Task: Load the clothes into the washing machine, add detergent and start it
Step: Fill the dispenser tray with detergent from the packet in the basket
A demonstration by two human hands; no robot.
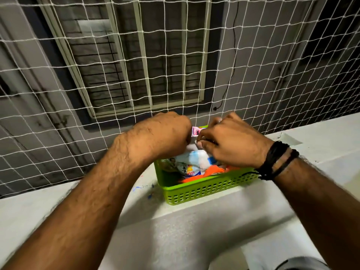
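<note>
A green plastic basket (204, 189) stands on a white ledge and holds a white and blue detergent packet (194, 161) and something orange (212, 171). Both my hands are over the basket. My left hand (165, 133) is curled and grips the packet's top at a small pink and white corner (195, 131). My right hand (231, 140), with black bands on its wrist, pinches the same packet from the right. The washing machine and the clothes are out of view.
A white rope net (175, 55) rises right behind the basket, with a barred window (140, 61) and grey wall beyond it. The white ledge (321, 145) runs left and right. Blue marks (136, 189) lie left of the basket.
</note>
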